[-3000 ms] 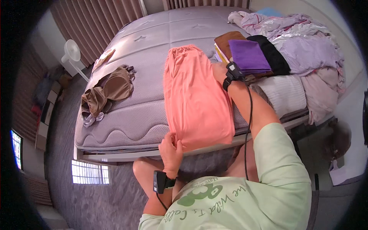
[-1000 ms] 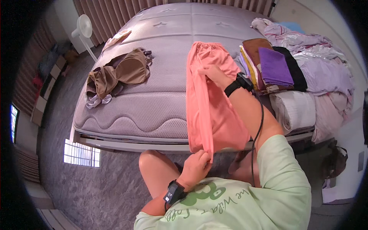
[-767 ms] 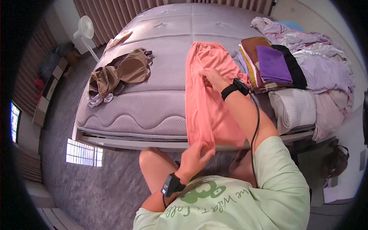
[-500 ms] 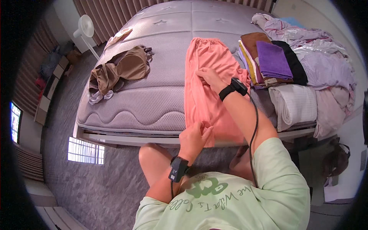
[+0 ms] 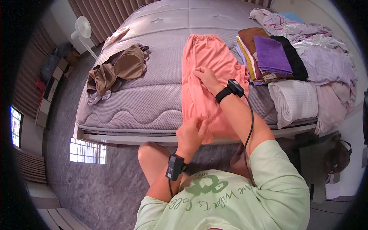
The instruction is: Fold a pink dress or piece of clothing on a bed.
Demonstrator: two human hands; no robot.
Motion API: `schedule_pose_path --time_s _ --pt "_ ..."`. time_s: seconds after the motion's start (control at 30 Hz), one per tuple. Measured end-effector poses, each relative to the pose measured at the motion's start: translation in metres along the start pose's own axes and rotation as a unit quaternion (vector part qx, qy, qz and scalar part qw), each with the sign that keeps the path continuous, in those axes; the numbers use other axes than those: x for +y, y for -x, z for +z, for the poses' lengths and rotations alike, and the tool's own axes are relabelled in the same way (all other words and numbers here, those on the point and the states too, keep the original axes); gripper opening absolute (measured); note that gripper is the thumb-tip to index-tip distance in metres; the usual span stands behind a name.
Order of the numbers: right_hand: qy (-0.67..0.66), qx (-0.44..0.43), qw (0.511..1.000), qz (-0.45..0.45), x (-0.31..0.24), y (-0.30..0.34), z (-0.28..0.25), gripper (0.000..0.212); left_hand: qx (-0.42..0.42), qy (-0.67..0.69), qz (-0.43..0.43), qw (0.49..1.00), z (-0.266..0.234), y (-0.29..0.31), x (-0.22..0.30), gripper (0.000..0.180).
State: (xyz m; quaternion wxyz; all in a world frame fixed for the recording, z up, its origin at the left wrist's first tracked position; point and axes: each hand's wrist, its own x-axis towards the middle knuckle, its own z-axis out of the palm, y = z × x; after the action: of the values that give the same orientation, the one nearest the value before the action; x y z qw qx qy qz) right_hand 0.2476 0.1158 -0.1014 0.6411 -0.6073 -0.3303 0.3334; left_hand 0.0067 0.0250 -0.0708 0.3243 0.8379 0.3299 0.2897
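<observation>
Coral-pink elastic-waist pants point(image 5: 209, 50) lie lengthwise on the mattress, folded to a long strip. Their waistband points away from me and the lower end hangs over the near bed edge. My left hand point(image 5: 190, 135) is closed on the cloth at that lower end, thumb against fingers. Farther up, my right hand point(image 5: 207, 79) pinches the cloth near the left edge with bent fingers. Each wrist wears a black strapped device with a cable. To the right of the pants sits a stack of folded cloths, a purple towel point(image 5: 273, 55) on top.
Brown bras point(image 5: 122, 67) lie on the mattress point(image 5: 161, 92) at left. A folded white cloth point(image 5: 293, 102) rests at the near right edge, beside rumpled pale bedding point(image 5: 326, 63). A white fan point(image 5: 83, 27) stands beyond the bed's left side. A bag point(image 5: 337, 155) is at far right.
My left hand has shifted slightly up and left, still on the lower end of the pants. The right hand keeps its pinch in nearly the same place. The whole view has shifted a little.
</observation>
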Motion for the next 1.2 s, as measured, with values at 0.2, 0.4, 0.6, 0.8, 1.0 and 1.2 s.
schedule_pose_path --time_s 0.2,0.4,0.6,0.8,1.0,1.2 --pt "0.039 0.028 0.996 -0.075 0.004 0.001 0.003 0.023 0.009 -0.105 0.047 0.993 0.011 -0.007 -0.001 0.016" --pt "0.090 0.049 0.988 -0.111 0.005 0.002 0.002 0.026 0.015 -0.031 0.030 0.999 0.008 -0.006 -0.003 0.014" --pt "0.093 0.057 0.988 -0.112 0.008 -0.001 0.003 0.024 0.035 -0.002 0.019 0.999 0.006 -0.005 -0.006 0.013" --pt "0.080 0.069 0.987 -0.119 0.009 -0.002 0.002 0.023 0.093 -0.011 0.001 0.996 -0.019 -0.008 -0.025 0.012" --pt "0.056 0.044 0.995 -0.069 -0.002 0.004 0.005 0.020 0.038 0.027 -0.069 0.997 -0.025 0.011 -0.040 0.012" --pt "-0.026 -0.017 1.000 -0.005 -0.011 0.017 0.015 0.022 0.038 0.107 -0.134 0.984 -0.024 0.014 -0.042 0.022"
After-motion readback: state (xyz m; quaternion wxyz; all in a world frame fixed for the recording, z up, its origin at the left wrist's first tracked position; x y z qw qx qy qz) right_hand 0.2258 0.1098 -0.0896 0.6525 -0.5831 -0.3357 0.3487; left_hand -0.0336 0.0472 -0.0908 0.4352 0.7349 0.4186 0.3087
